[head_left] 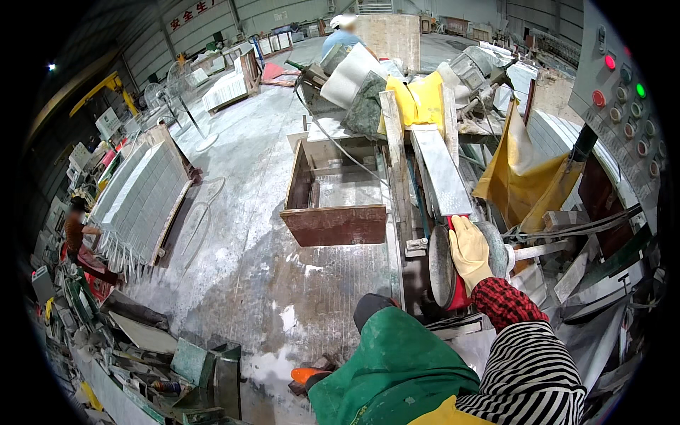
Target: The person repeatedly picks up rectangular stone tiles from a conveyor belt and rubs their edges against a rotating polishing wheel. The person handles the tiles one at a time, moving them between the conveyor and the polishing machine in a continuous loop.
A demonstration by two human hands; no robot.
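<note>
My right hand (469, 249), in a yellow glove with a red plaid cuff and striped sleeve, lies flat with fingers straight at the near end of a long grey stone strip (443, 170). The strip rests lengthwise on the machine bed. The hand sits above a red part (459, 294) between two round grey discs (439, 265). It grips nothing that I can see. My left hand is out of view; only my green apron (397, 368) fills the lower edge.
A control panel with coloured buttons (623, 92) stands at right, a yellow cloth (524, 177) beside it. A rusty metal trough (333, 223) sits left of the machine. Racked grey tiles (142, 198), a person (74, 227) and stone scraps (198, 361) are at left. Another person (343, 32) works far back.
</note>
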